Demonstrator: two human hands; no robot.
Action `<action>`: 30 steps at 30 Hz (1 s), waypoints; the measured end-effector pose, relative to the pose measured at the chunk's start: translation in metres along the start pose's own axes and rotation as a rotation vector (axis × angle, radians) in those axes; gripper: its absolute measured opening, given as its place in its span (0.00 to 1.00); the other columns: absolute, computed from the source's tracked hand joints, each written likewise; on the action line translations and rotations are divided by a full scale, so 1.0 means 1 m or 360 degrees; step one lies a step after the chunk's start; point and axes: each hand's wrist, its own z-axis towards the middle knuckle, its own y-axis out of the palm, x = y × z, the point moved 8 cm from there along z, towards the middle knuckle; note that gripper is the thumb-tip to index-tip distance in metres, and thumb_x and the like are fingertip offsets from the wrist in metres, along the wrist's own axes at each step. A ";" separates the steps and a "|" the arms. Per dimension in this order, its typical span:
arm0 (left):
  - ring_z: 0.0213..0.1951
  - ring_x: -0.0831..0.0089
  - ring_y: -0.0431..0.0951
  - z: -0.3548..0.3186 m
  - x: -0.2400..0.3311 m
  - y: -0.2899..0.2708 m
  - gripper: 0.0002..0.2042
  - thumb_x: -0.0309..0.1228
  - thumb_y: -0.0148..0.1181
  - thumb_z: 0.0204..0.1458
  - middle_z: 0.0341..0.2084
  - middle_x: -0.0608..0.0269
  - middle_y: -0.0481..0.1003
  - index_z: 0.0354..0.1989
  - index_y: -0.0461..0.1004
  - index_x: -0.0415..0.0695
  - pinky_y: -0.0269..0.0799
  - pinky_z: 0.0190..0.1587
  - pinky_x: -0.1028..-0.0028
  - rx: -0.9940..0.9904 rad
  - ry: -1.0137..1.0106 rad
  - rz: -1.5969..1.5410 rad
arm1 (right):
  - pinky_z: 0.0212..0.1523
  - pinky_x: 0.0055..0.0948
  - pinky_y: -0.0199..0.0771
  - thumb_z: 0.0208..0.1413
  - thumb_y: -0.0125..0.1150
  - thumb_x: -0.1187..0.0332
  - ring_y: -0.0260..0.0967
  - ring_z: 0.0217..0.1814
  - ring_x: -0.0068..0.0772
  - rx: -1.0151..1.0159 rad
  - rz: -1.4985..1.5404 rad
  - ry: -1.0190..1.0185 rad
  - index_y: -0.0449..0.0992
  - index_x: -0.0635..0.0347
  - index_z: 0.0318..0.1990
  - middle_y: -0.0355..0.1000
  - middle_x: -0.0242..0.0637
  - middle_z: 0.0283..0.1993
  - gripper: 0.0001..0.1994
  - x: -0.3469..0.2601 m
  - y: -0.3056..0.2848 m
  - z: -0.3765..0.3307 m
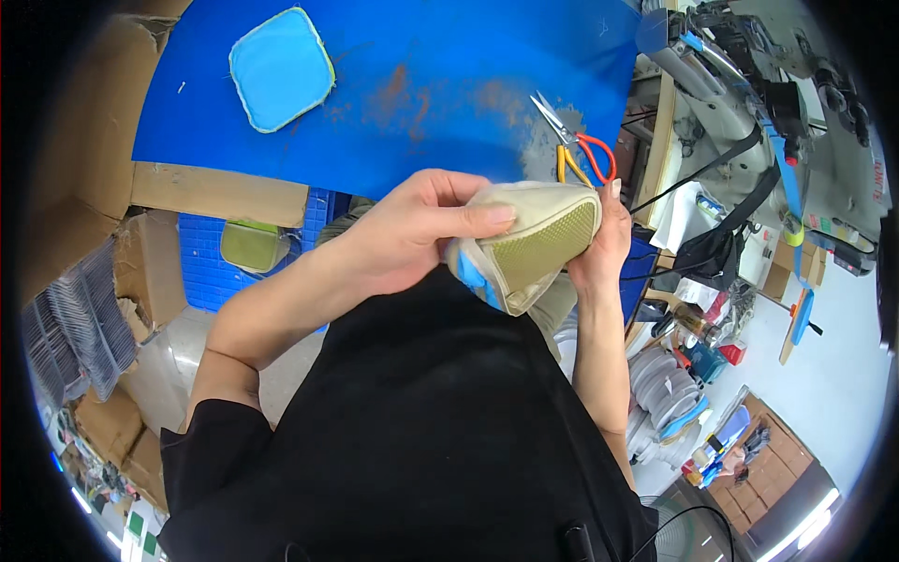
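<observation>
While both hands meet at chest height over the black garment (431,412), head view records: one beige pouch (529,245) with green mesh face and light-blue trim, held between them just below the blue table (440,84) edge. Left hand (412,229): fingers curled over the pouch's top, thumb pressed flat along its upper seam. Right hand (604,245): mostly hidden behind the pouch, fingers cupping its far end. On the table: one light-blue square pad (281,68), well apart; one pair of scissors (576,145) with red and yellow handles, near the right hand. Sewing machine (749,94) at right.
</observation>
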 end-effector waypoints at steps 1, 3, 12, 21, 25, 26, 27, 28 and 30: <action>0.43 0.76 0.81 0.000 -0.003 0.002 0.14 0.33 0.64 0.61 0.42 0.61 0.82 0.49 0.79 0.35 0.76 0.49 0.73 -0.0018 -0.0039 -0.0139 | 0.34 0.25 0.78 0.71 0.54 0.50 0.77 0.30 0.23 0.0034 0.0012 -0.0009 0.81 0.61 0.35 0.81 0.35 0.33 0.22 0.002 0.000 0.002; 0.42 0.76 0.81 -0.001 -0.001 0.006 0.14 0.32 0.65 0.61 0.41 0.61 0.82 0.48 0.79 0.35 0.75 0.48 0.73 -0.0006 -0.0072 -0.0270 | 0.34 0.25 0.78 0.70 0.55 0.50 0.77 0.30 0.24 -0.0004 0.0004 -0.0010 0.81 0.61 0.35 0.81 0.36 0.32 0.22 0.001 0.006 0.004; 0.40 0.76 0.81 -0.002 0.004 0.007 0.12 0.30 0.64 0.60 0.39 0.62 0.81 0.47 0.79 0.35 0.74 0.46 0.73 -0.0041 -0.0127 -0.0371 | 0.34 0.23 0.75 0.71 0.54 0.50 0.76 0.31 0.23 -0.0086 -0.0016 -0.0044 0.79 0.62 0.35 0.80 0.36 0.32 0.22 0.003 0.013 0.008; 0.33 0.85 0.72 0.003 0.065 -0.003 0.12 0.32 0.74 0.51 0.27 0.69 0.77 0.35 0.80 0.38 0.69 0.36 0.76 0.0059 0.0284 0.1405 | 0.28 0.25 0.54 0.62 0.67 0.61 0.51 0.29 0.16 -0.0359 -0.1300 -0.0480 0.65 0.58 0.24 0.58 0.22 0.23 0.20 -0.032 0.058 -0.008; 0.31 0.77 0.75 0.002 0.090 -0.012 0.09 0.27 0.71 0.48 0.27 0.65 0.75 0.36 0.80 0.39 0.70 0.37 0.73 0.0196 0.0526 0.1491 | 0.27 0.27 0.55 0.57 0.71 0.68 0.52 0.27 0.20 -0.0267 -0.1463 -0.0620 0.65 0.60 0.25 0.59 0.29 0.21 0.18 -0.041 0.085 -0.018; 0.31 0.73 0.76 -0.002 0.100 -0.022 0.09 0.25 0.70 0.46 0.27 0.64 0.75 0.36 0.81 0.40 0.71 0.37 0.72 0.0337 0.0712 0.1639 | 0.26 0.28 0.56 0.56 0.70 0.71 0.53 0.26 0.23 -0.0339 -0.1573 -0.0646 0.65 0.61 0.26 0.59 0.31 0.21 0.16 -0.044 0.096 -0.025; 0.31 0.70 0.77 -0.004 0.108 -0.033 0.09 0.24 0.68 0.44 0.28 0.63 0.75 0.36 0.81 0.41 0.71 0.37 0.71 0.0471 0.0898 0.1779 | 0.26 0.30 0.57 0.55 0.69 0.74 0.54 0.25 0.25 -0.0401 -0.1688 -0.0670 0.65 0.61 0.27 0.60 0.33 0.22 0.14 -0.049 0.108 -0.035; 0.32 0.66 0.78 -0.008 0.116 -0.043 0.10 0.22 0.67 0.43 0.28 0.62 0.75 0.36 0.82 0.42 0.72 0.37 0.70 0.0602 0.1084 0.1917 | 0.26 0.31 0.58 0.54 0.67 0.77 0.55 0.24 0.28 -0.0457 -0.1803 -0.0694 0.65 0.61 0.27 0.60 0.35 0.22 0.13 -0.050 0.116 -0.042; 0.32 0.60 0.78 -0.016 0.123 -0.062 0.12 0.21 0.65 0.40 0.29 0.60 0.75 0.36 0.83 0.44 0.72 0.36 0.68 0.0922 0.1295 0.2080 | 0.27 0.36 0.61 0.49 0.61 0.84 0.58 0.24 0.38 -0.0601 -0.1914 -0.0823 0.64 0.61 0.28 0.59 0.42 0.24 0.11 -0.037 0.117 -0.040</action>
